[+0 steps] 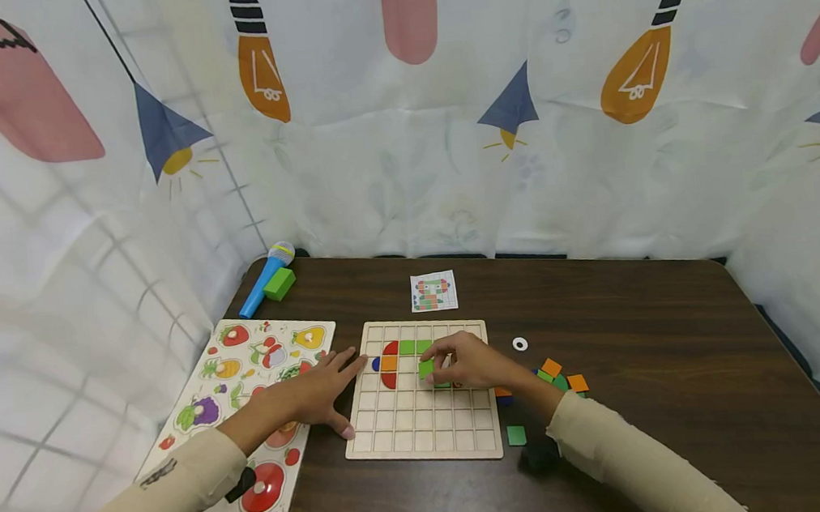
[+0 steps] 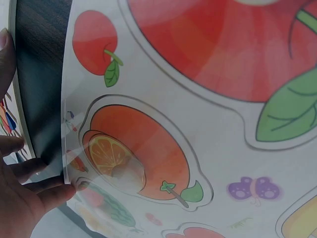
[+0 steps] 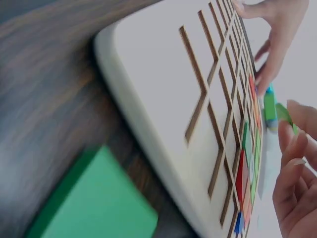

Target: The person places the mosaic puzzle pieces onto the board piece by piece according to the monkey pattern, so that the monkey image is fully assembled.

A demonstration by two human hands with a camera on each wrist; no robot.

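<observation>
A wooden grid board (image 1: pixel 395 420) lies on the dark table with red, blue, orange and green pieces set in its upper squares. My right hand (image 1: pixel 469 362) is over the board's right half. Between thumb and fingertips it pinches a small green tile (image 3: pixel 283 113), seen in the right wrist view. Part of the board's right side is hidden beneath that hand. My left hand (image 1: pixel 319 391) rests at the board's left edge with fingers spread, its thumb by the lower left corner. Its forearm crosses a fruit puzzle board (image 1: pixel 215 452).
Behind the grid board lies a picture card (image 1: pixel 433 291). To its right are a white ring (image 1: pixel 520 345), several loose coloured pieces (image 1: pixel 577 383) and a green square (image 1: pixel 517 436). At the back left, a blue toy microphone (image 1: pixel 263 285) lies beside a green block (image 1: pixel 280 284).
</observation>
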